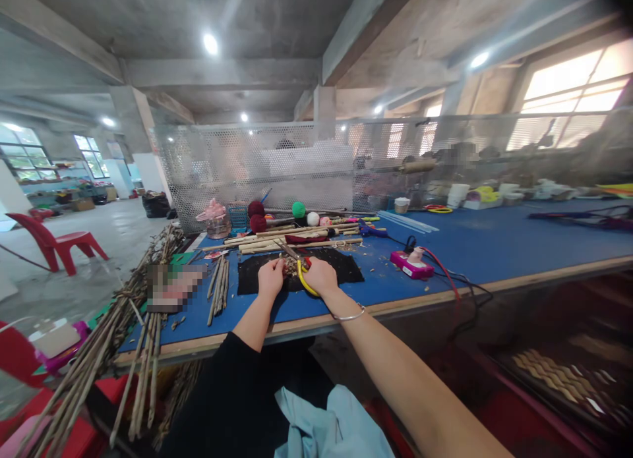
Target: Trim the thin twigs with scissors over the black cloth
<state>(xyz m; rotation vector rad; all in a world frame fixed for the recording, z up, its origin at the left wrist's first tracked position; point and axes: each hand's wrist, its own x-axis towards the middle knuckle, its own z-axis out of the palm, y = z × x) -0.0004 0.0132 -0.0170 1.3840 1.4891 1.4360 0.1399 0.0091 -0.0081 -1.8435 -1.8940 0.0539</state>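
My right hand (320, 275) is closed on a pair of scissors (305, 281) with yellow and red handles. The metal blades point up and to the left, toward my left hand. My left hand (271, 278) is closed just beside them, and whatever its fingers hold is hidden. Small tan chips (291, 268) lie between the hands on a black cloth (349, 267). Left of the cloth is a short row of cut sticks (219, 290). Longer peeled sticks (267, 242) lie behind the cloth.
A large bundle of branches (106, 343) hangs over the blue table's (499, 244) left end. Yarn balls (298, 210) and a pink-lidded jar (217, 221) stand at the back, before a perforated metal screen (257, 171). A magenta power strip (411, 264) with trailing cables sits to the right.
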